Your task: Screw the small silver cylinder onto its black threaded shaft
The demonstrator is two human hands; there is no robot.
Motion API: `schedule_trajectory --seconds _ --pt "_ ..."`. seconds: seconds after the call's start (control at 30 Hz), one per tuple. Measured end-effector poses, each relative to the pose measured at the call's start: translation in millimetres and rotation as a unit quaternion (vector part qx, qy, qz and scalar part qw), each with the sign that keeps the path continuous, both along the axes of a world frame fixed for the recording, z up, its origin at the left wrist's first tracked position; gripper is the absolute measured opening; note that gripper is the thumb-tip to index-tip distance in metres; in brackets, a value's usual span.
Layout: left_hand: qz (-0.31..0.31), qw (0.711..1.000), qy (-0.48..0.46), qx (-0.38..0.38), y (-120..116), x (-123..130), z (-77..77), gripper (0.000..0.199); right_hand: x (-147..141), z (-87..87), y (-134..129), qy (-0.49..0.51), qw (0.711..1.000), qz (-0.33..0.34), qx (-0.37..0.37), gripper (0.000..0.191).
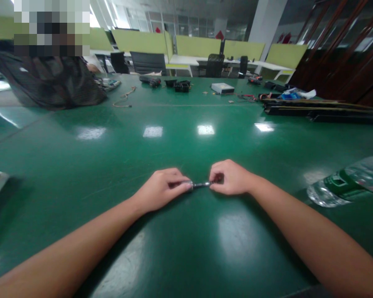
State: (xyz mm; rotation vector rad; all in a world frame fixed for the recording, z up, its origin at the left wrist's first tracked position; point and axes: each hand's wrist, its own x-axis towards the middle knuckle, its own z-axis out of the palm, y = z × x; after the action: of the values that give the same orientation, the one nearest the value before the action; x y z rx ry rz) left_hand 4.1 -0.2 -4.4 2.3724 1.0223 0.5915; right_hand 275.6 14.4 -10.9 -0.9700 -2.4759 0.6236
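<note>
Low over the green table, a slim dark rod with silver parts (200,185), resembling a small screwdriver, spans the gap between my two hands. My left hand (164,188) is closed round its left end, thumb and fingers pressed together near a silver collar. At the opposite end, my right hand (231,178) pinches the silver tip between thumb and fingers. Both ends are partly hidden by my fingers, so I cannot make out its exact kind.
A clear plastic bottle (348,182) with a green label lies at right. A dark bag (59,82) stands at the far left. Long black strips (323,111) lie at the back right. A silver box (223,88) and black parts (182,86) sit along the far edge.
</note>
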Motion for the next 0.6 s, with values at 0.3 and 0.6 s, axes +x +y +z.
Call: schedule_trajectory --seconds 0.3,0.6 --pt "-0.005 1.0 -0.003 0.001 0 1 0.6 0.025 -23 -2.1 -13 0.034 0.999 0.026 0.029 0.018" --pt "-0.012 1.0 -0.01 0.003 0 2 1.4 0.025 -23 -4.6 -14 0.02 0.999 0.028 0.024 0.019"
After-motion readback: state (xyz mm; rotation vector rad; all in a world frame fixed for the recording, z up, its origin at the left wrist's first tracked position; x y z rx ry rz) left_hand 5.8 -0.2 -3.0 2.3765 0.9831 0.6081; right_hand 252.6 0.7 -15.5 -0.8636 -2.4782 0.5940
